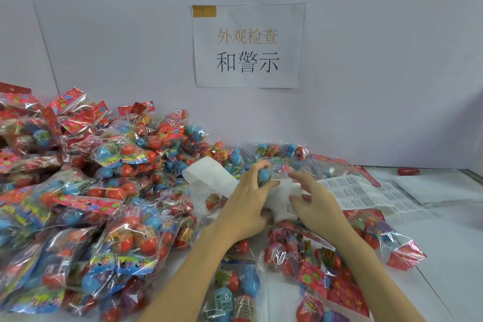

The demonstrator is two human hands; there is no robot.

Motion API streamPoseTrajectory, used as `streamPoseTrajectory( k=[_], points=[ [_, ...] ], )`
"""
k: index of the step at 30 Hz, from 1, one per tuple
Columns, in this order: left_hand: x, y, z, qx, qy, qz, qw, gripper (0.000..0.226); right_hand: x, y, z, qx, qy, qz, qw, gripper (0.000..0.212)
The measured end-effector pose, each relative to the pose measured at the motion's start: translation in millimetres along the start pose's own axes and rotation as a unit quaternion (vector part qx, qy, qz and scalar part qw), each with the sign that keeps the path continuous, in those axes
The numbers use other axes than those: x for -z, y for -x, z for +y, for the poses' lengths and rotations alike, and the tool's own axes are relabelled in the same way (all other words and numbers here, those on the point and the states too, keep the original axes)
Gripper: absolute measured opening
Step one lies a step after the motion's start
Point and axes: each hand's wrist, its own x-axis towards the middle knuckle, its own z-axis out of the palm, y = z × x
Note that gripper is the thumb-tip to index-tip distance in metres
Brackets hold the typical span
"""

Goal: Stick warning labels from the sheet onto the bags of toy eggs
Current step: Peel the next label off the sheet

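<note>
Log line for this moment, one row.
phase: labelling | left hand: grips bag | right hand: at label sheet | pile: left

The bags (125,240) are clear film with red header cards (68,100) printed with blue, green and yellow flowers. The toy eggs (119,193) inside are mostly red-orange and sky blue, some wrapped in multicoloured printed bands. The label sheet (366,195) is white with a grid of small black text blocks. The desk (449,238) is pale grey-white. The wall sign (248,46) is white with tan and black characters and a mustard patch at its top left corner.
</note>
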Motion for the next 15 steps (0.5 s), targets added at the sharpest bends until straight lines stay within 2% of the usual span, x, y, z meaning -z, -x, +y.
streamPoseTrajectory(
  k=[6, 11, 15],
  points=[
    [-0.2, 0.4, 3.7, 0.008, -0.017, 0.093, 0.996, 0.033, -0.5, 1.4, -0.7, 0.007, -0.017, 0.001, 1.0, 0.04],
    [-1.8, 1.1, 9.0, 0.013, -0.078, 0.096, 0.992, 0.029, -2.8, 4.2, -9.0, 0.027, -0.051, 0.016, 0.998, 0.03],
    [0.4, -1.1, 8.2, 0.009, -0.034, 0.144, 0.989, 0.023, -2.9, 7.3, -14.2, 0.089, -0.05, 0.016, 0.995, 0.026]
  ],
)
